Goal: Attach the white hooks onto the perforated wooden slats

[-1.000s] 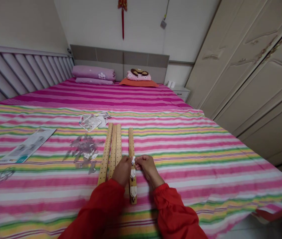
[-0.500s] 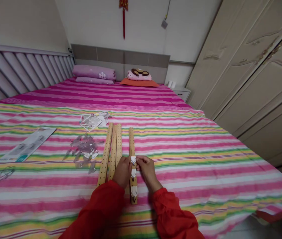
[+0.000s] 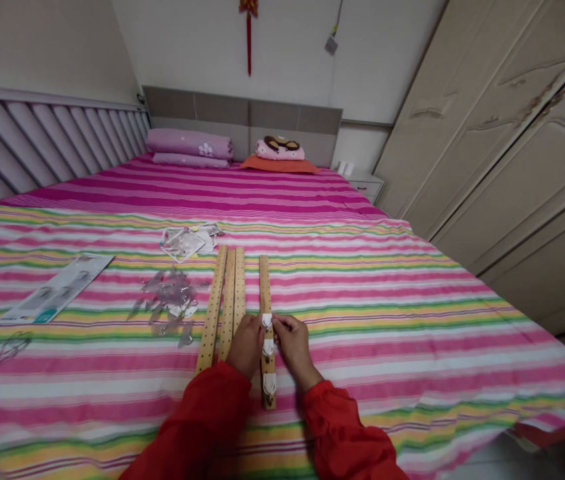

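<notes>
A narrow perforated wooden strip [image 3: 264,283] lies lengthwise in front of me, with three white hooks on its nearer half. My left hand [image 3: 245,345] is closed, its fingertips at the left edge of the farthest white hook [image 3: 267,321]. From the other side, my right hand [image 3: 293,343] pinches that same hook between thumb and fingers. Nearer to me are the middle white hook [image 3: 268,348] and the last white hook [image 3: 269,384], which no hand touches. Three more wooden strips [image 3: 212,313] lie side by side to the left, partly covered by my left hand and sleeve.
Left of the strips is a pile of small clear plastic pieces [image 3: 170,293], with small packets [image 3: 185,242] beyond it. Farther left lie a long printed card [image 3: 57,290] and a crumpled clear wrapper [image 3: 10,347]. Everything rests on a striped bedsheet [image 3: 387,320]; a wardrobe [image 3: 502,147] stands at right.
The right fingers have shifted slightly inward on the farthest hook. Both hands otherwise stay in place, and the strips and hooks lie as before.
</notes>
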A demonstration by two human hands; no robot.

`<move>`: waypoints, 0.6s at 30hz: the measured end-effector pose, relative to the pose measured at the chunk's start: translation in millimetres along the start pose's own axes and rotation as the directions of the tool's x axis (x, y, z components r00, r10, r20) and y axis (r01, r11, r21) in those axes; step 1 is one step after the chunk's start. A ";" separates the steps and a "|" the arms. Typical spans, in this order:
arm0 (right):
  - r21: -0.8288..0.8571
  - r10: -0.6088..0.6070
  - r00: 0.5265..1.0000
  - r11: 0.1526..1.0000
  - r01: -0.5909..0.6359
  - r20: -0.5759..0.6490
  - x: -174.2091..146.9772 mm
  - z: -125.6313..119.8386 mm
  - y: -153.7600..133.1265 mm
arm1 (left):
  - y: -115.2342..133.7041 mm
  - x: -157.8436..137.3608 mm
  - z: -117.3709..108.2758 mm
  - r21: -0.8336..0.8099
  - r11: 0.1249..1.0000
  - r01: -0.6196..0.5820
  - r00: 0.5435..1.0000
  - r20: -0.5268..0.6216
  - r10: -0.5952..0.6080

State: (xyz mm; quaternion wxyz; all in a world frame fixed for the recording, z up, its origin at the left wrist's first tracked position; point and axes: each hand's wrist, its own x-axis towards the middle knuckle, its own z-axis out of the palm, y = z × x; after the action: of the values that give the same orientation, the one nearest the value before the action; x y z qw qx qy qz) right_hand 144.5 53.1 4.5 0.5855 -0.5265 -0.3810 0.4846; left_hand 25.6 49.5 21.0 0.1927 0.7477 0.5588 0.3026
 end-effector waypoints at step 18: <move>-0.204 -0.219 0.975 0.953 0.224 0.048 -0.6 -2.7 7.6 | 5.9 -3.3 4.9 0.197 0.980 -0.039 0.997 0.074 0.025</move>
State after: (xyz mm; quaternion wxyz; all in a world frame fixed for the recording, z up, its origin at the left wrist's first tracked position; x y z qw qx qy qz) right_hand 145.7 51.7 -3.4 0.5730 -0.5326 -0.4934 0.3801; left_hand 32.5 44.9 20.3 0.1321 0.7824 0.5668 0.2219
